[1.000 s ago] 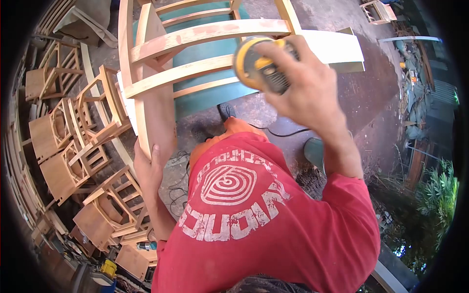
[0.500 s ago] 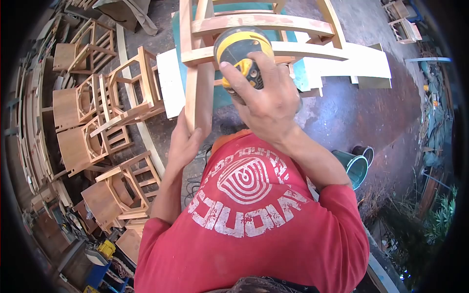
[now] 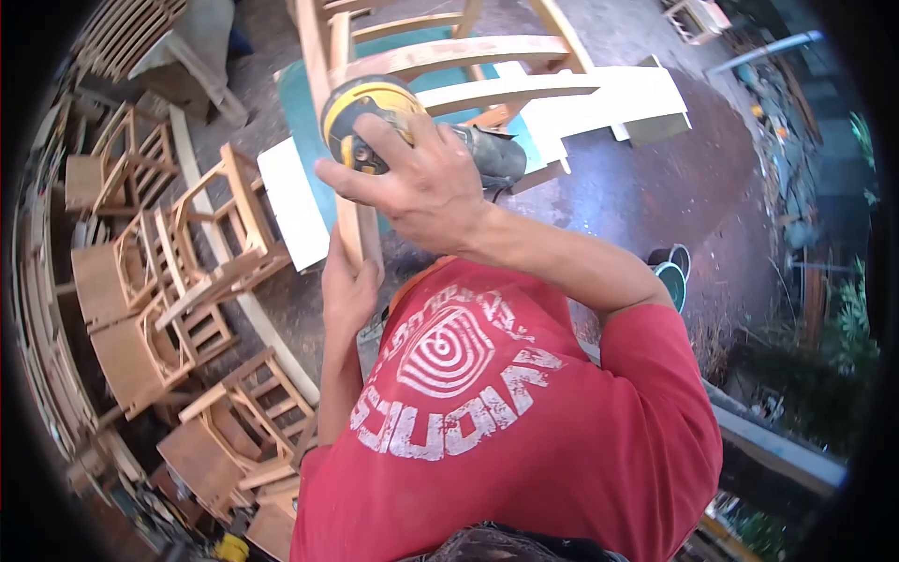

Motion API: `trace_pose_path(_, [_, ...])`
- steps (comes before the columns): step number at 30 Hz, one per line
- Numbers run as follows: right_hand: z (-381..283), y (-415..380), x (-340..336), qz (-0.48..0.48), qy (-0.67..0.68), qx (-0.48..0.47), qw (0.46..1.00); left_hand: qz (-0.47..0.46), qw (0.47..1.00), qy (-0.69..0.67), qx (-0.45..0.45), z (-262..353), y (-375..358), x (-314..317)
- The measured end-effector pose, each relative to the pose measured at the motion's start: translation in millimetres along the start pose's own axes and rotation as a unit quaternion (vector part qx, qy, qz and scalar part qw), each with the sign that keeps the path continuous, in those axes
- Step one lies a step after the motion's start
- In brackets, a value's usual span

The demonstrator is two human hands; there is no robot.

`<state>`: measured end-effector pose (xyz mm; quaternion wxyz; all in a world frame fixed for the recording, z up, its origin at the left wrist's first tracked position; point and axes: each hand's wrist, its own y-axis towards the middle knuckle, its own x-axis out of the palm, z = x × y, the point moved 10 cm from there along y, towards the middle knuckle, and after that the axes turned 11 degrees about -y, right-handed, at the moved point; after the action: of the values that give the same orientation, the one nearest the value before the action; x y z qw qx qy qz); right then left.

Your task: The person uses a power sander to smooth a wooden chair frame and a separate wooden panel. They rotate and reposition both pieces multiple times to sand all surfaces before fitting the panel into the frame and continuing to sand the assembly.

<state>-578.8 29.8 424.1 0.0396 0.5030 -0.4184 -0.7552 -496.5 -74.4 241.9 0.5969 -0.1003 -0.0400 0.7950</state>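
Note:
My right hand (image 3: 433, 178) is wrapped over a yellow and black orbital sander (image 3: 375, 97), fingers spread across its top. A dark dust bag (image 3: 496, 155) sticks out to the right of the sander. The sander's base rests on the upper side of a wooden chair leg (image 3: 360, 232). Close to my body, my left hand (image 3: 350, 292) grips the lower end of that leg, its fingers partly hidden behind the wood. The leg belongs to a chair frame (image 3: 459, 54) with curved rails, lying over a green and white work surface (image 3: 609, 108).
Several unfinished wooden chairs (image 3: 234, 431) stand along the left side. Long timber strips (image 3: 42, 309) are stacked beyond them. A green bucket (image 3: 670, 283) sits on the floor to the right, and a small wooden frame (image 3: 697, 21) lies at the far right.
The sander has moved with my right hand onto the leg and been turned, so its dust bag now shows on the right. My left hand keeps its grip. The view has shifted.

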Motion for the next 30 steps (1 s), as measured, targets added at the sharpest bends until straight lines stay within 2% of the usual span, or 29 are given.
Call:
trace_pose_path(1, [11.1,-6.9,-3.6,-0.042,0.009,0.017,0.999,0.012,1.000,0.016,-0.005,0.3,-2.4,-4.8])
trace_pose_path(2, [25.8,-15.1,-11.2,-0.043,0.002,0.019,0.999,0.027,0.999,0.034,-0.014,0.4,-3.5,-8.2])
trace_pose_path(4, [80.5,-37.2,-14.3,-0.065,0.004,0.133,0.989,0.027,0.999,0.023,-0.031,2.5,-5.3,-8.2])
trace_pose_path(6, [135.8,-60.8,-30.1,-0.033,0.036,0.240,0.969,0.013,0.999,0.026,-0.043,14.2,-6.3,-3.6])
trace_pose_path(8, [189.2,-87.4,-43.1,-0.008,-0.005,0.311,0.950,0.016,0.998,0.031,-0.049,21.0,-5.8,-3.0])
trace_pose_path(10, [231.7,-108.0,-58.3,0.023,-0.017,0.337,0.941,0.002,0.997,0.041,-0.058,15.2,-9.4,0.6])
trace_pose_path(11, [250.3,-118.6,-63.5,0.020,-0.047,0.353,0.934,0.008,0.999,0.035,-0.035,8.0,-8.3,-2.2])
trace_pose_path(13, [271.3,-140.7,-70.4,0.034,-0.022,0.391,0.919,-0.006,1.000,0.024,0.010,-10.0,-1.6,-9.7])
trace_pose_path(15, [268.0,-159.9,-63.2,0.031,0.055,0.460,0.886,-0.005,0.999,0.047,0.007,-23.1,-4.5,-18.8])
trace_pose_path(16, [251.2,-154.9,-59.4,0.013,0.021,0.434,0.901,0.013,0.998,0.066,0.001,-24.7,-2.0,-19.1])
trace_pose_path(17, [227.5,-143.8,-63.3,0.012,-0.027,0.364,0.931,-0.002,0.998,0.067,0.010,-11.9,-2.8,-11.4])
trace_pose_path(19, [208.2,-146.7,-61.8,0.013,-0.036,0.380,0.924,0.027,0.995,0.060,-0.078,0.0,-9.1,-12.7])
trace_pose_path(21, [220.6,-158.3,-62.6,0.024,-0.018,0.400,0.916,0.019,0.997,0.022,-0.078,-0.1,-9.1,-9.8])
trace_pose_path(23, [258.8,-181.9,-69.8,0.046,-0.021,0.464,0.884,0.027,0.996,-0.030,-0.078,-3.6,-10.0,-13.9])
trace_pose_path(26, [335.6,-211.8,-86.5,0.077,-0.021,0.435,0.897,0.038,0.996,0.018,-0.077,-4.5,-5.7,-17.8])
trace_pose_path(28, [388.3,-238.6,-92.7,0.060,-0.029,0.467,0.882,0.034,0.993,0.048,-0.102,0.1,-4.7,-18.8])
trace_pose_path(30, [428.1,-263.1,-90.0,0.015,0.115,0.544,0.831,0.060,0.986,0.068,-0.140,-11.9,-3.1,-27.6])
